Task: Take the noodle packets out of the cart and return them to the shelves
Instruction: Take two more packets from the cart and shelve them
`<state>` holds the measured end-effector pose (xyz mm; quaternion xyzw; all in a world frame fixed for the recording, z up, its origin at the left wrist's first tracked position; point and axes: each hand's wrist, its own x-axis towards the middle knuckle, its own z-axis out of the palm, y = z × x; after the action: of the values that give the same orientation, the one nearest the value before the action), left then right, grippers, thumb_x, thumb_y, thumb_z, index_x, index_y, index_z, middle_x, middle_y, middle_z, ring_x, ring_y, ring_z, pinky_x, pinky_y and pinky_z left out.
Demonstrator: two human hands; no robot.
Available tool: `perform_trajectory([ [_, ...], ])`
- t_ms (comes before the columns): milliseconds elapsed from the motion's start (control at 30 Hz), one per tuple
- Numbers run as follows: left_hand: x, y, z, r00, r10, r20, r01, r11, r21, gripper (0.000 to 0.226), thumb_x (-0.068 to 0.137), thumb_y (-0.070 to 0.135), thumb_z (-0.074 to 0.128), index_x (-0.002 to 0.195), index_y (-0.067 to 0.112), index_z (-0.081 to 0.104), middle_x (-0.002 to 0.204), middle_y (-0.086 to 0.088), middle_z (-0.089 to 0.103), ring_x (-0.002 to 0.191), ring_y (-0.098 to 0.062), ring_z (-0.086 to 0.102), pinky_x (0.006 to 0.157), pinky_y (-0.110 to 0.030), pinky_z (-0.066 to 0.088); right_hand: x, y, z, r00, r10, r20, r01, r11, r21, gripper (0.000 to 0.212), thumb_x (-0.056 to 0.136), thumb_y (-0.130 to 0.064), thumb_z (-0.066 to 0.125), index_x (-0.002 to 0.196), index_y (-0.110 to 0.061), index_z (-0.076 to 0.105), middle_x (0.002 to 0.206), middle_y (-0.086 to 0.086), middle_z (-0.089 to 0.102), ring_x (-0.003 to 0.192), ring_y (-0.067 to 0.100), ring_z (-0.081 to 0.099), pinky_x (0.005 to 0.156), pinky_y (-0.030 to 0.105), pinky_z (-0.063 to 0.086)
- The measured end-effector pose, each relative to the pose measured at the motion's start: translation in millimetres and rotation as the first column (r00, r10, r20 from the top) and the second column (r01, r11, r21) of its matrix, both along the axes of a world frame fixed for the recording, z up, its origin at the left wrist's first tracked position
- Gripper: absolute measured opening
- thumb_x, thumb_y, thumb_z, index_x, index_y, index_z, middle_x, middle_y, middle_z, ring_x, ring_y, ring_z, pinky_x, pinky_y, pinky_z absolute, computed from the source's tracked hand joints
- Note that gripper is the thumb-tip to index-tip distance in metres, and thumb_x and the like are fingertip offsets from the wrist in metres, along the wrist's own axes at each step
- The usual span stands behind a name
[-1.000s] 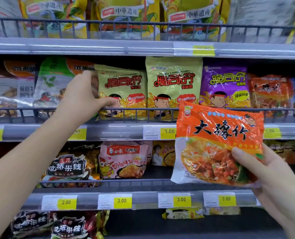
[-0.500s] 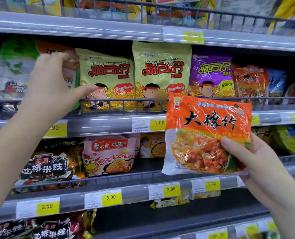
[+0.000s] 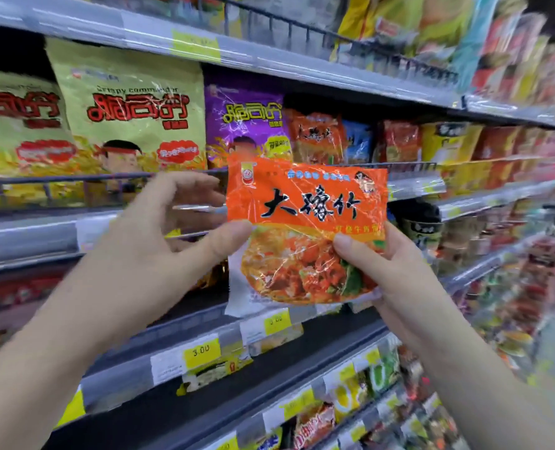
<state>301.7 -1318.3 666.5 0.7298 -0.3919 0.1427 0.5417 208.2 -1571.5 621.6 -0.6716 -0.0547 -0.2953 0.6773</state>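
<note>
- The orange noodle packet (image 3: 305, 222) is held up in the air, in front of and just below the purple packet (image 3: 247, 125) on the shelf. It is print side to the camera and stands close to upright.
- The right hand (image 3: 386, 267) grips the packet's lower right corner, with the thumb on the front and the fingers curled behind.
- The left hand (image 3: 159, 251) is spread loosely, and its thumb tip touches the packet's left edge. I cannot tell whether its fingers reach behind the packet.
- Just right of the purple packet stands a row of matching orange packs (image 3: 315, 138). This is probably the slot, which would put it up, back and slightly right of the hands.
- The right hand is the nearer one and already carries the load.
- A wire rail (image 3: 409, 164) runs below the purple packet's row, so the packet has to rise over it before going in.
- The shelf board (image 3: 302, 71) above the purple packet leaves a dark gap over the orange packs, which looks like enough room to enter top edge first.
- The green packets (image 3: 130, 112) left of the purple packet are clear of that path.
</note>
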Motion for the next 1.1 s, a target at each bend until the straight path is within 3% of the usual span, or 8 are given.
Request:
perform_trajectory([
  [133, -29.9, -67.7, -6.5, 0.981, -0.142, -0.132, 0.151, 0.987, 0.062, 0.056, 0.072, 0.069, 0.076, 0.118, 0.042, 0.060, 0.110, 0.028, 0.074, 0.101, 0.005, 0.071, 0.091, -0.026, 0.052, -22.3, -38.4, 2.9, 1.000, -0.002, 0.030, 0.002, 1.000, 0.025, 0.056, 0.078, -0.029, 0.077, 0.131, -0.020, 0.061, 0.121, 0.003, 0.077, 0.113, 0.025, 0.073, 0.095, 0.044, 0.060],
  [233, -45.3, -113.9, -8.2, 0.974, -0.162, -0.159, 0.173, 0.983, 0.057, 0.047, 0.077, 0.061, 0.079, 0.118, 0.044, 0.065, 0.109, 0.022, 0.076, 0.102, -0.001, 0.073, 0.093, -0.033, 0.053, -37.0, -79.0, 4.4, 1.000, -0.010, 0.023, 0.010, 1.000, 0.003, 0.054, 0.080, -0.031, 0.079, 0.130, -0.021, 0.062, 0.121, 0.002, 0.077, 0.112, 0.026, 0.073, 0.101, 0.064, 0.052],
  [400, -67.6, -186.7, -9.7, 0.977, -0.111, -0.185, 0.120, 0.992, 0.042, 0.048, 0.074, 0.051, 0.074, 0.119, 0.038, 0.065, 0.075, 0.020, 0.075, 0.094, -0.002, 0.074, 0.088, -0.029, 0.050, -49.7, -154.4, 10.3, 1.000, -0.008, 0.009, 0.009, 0.998, -0.061, 0.052, 0.079, -0.034, 0.080, 0.128, -0.026, 0.064, 0.120, -0.005, 0.077, 0.112, 0.017, 0.073, 0.103, 0.048, 0.054],
  [533, -71.0, -233.4, -10.2, 0.967, -0.079, -0.240, 0.080, 0.997, -0.006, 0.048, 0.076, 0.041, 0.076, 0.122, 0.031, 0.066, 0.103, 0.016, 0.079, 0.099, -0.006, 0.075, 0.096, -0.035, 0.053, -53.2, -203.3, 14.7, 1.000, -0.002, -0.030, -0.002, 0.992, -0.126, 0.057, 0.074, -0.046, 0.084, 0.125, -0.031, 0.065, 0.119, -0.007, 0.077, 0.112, 0.016, 0.073, 0.102, 0.048, 0.054],
  [600, -71.0, -251.2, -8.5, 0.969, -0.044, -0.241, 0.046, 0.999, 0.004, 0.043, 0.078, 0.042, 0.075, 0.118, 0.030, 0.067, 0.103, 0.014, 0.079, 0.096, -0.006, 0.075, 0.095, -0.036, 0.053, -53.5, -224.3, 15.3, 0.999, -0.002, -0.037, -0.003, 0.992, -0.127, 0.053, 0.075, -0.047, 0.085, 0.122, -0.030, 0.067, 0.117, -0.002, 0.077, 0.111, 0.020, 0.073, 0.099, 0.049, 0.056],
  [767, -62.2, -279.4, 1.3, 0.976, 0.012, -0.216, -0.009, 1.000, 0.015, 0.038, 0.082, 0.043, 0.074, 0.118, 0.033, 0.065, 0.095, 0.017, 0.079, 0.093, -0.003, 0.074, 0.090, -0.029, 0.051, -46.9, -265.5, 23.8, 1.000, 0.008, -0.011, -0.010, 0.992, -0.125, 0.032, 0.090, -0.026, 0.074, 0.121, -0.021, 0.065, 0.107, 0.000, 0.080, 0.105, 0.015, 0.076, 0.079, 0.019, 0.059],
  [933, -37.5, -285.9, 14.8, 0.978, 0.037, -0.204, -0.039, 0.999, -0.005, 0.044, 0.080, 0.040, 0.075, 0.121, 0.029, 0.064, 0.109, 0.015, 0.078, 0.102, -0.005, 0.074, 0.098, -0.034, 0.052, -9.7, -282.4, 35.3, 1.000, -0.024, -0.019, 0.020, 0.983, -0.182, 0.035, 0.090, -0.035, 0.075, 0.122, -0.025, 0.064, 0.106, -0.006, 0.080, 0.101, 0.014, 0.076, 0.089, 0.035, 0.054],
  [1100, 5.2, -277.0, 36.1, 0.978, 0.176, -0.110, -0.174, 0.984, 0.031, 0.042, 0.080, 0.055, 0.081, 0.115, 0.035, 0.069, 0.109, 0.019, 0.077, 0.103, -0.003, 0.072, 0.104, -0.042, 0.050, 46.9, -279.5, 63.6, 1.000, -0.020, -0.001, 0.019, 0.967, -0.253, 0.040, 0.085, -0.045, 0.079, 0.119, -0.029, 0.066, 0.107, -0.008, 0.079, 0.105, 0.013, 0.074, 0.090, 0.037, 0.052],
])
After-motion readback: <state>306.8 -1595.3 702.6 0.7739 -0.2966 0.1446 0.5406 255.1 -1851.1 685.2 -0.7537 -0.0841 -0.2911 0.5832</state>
